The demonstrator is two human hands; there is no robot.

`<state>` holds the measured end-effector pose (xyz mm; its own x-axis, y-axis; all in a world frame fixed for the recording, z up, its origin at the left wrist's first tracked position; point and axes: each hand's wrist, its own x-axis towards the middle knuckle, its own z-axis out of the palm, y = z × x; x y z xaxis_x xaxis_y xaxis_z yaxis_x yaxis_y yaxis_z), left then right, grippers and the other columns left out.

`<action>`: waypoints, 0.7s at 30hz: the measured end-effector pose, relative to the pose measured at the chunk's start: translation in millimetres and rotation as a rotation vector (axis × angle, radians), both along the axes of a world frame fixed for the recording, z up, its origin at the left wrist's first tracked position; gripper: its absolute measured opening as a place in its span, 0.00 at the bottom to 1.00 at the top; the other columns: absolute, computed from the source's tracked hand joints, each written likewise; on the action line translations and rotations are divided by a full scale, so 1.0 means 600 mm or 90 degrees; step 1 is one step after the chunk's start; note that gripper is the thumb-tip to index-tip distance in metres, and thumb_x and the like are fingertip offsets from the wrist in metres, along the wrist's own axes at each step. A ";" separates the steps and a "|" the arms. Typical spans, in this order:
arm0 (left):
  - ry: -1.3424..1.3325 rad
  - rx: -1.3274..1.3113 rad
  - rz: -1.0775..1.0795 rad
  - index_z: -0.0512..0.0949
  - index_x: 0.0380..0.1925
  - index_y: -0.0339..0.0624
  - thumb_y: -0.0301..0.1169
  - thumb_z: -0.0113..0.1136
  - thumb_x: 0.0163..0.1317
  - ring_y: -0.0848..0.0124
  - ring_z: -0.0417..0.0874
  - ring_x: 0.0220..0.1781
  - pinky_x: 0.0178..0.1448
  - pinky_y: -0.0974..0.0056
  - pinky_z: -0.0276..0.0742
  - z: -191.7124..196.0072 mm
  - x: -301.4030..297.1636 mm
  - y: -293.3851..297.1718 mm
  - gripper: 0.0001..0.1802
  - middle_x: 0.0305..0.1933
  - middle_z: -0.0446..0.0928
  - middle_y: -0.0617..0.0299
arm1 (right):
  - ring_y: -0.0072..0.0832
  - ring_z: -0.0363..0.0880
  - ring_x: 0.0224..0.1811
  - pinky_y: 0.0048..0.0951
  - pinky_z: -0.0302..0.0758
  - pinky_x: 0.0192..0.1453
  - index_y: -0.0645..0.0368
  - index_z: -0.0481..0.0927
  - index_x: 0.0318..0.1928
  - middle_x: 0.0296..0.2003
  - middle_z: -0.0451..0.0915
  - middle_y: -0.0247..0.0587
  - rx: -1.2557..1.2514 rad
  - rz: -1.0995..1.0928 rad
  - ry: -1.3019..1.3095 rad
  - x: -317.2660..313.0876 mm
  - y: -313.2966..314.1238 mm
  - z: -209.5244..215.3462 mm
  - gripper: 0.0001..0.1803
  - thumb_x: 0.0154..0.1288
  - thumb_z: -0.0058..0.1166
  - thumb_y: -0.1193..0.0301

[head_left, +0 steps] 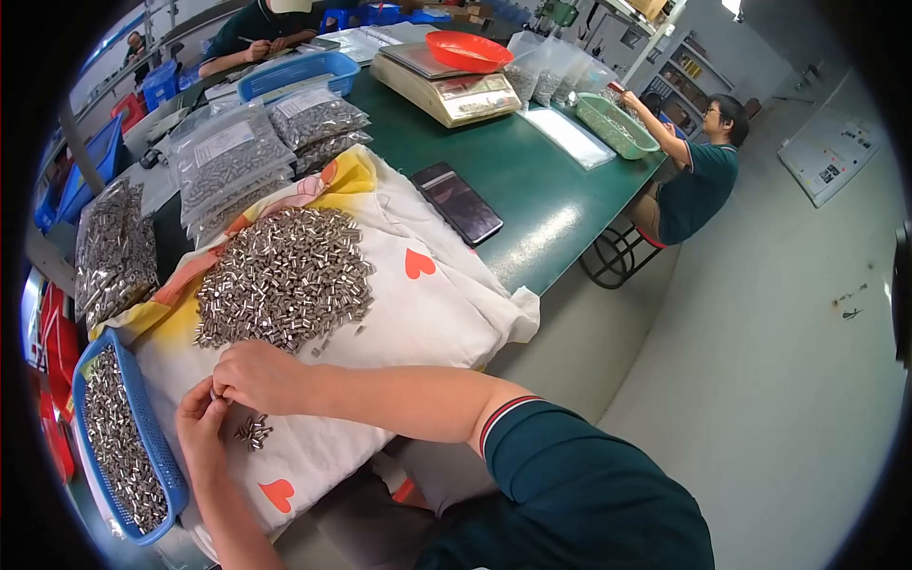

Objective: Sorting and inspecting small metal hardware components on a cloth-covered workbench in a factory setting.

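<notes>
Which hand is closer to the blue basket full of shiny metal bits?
Left. The left hand is just beside the blue basket; the right hand is farther right, near the metal pile.

cloth (432,318): matt, creased fabric | pieces (285,275) on cloth: smooth, shiny metal | basket (160,445) left of cloth: perforated plastic | bags (228,161) beyond cloth: clear, glossy plastic | surface (532,180) beyond cloth: smooth, glossy | phone (458,203) beside cloth: glossy

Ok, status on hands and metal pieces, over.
Left hand, right hand close together, grip unclear. Big pile of metal pieces beyond, small cluster beside left hand. Blue basket left, not blocking.
</notes>
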<state>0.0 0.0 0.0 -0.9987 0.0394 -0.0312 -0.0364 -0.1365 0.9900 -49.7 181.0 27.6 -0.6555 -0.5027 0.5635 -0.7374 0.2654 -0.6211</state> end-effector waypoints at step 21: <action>-0.089 0.025 -0.078 0.74 0.42 0.35 0.22 0.61 0.49 0.79 0.76 0.36 0.40 0.75 0.72 0.059 0.029 0.020 0.18 0.37 0.77 0.63 | 0.34 0.75 0.30 0.31 0.71 0.36 0.60 0.78 0.30 0.27 0.77 0.41 0.262 0.007 -0.217 -0.037 0.071 0.061 0.07 0.50 0.51 0.71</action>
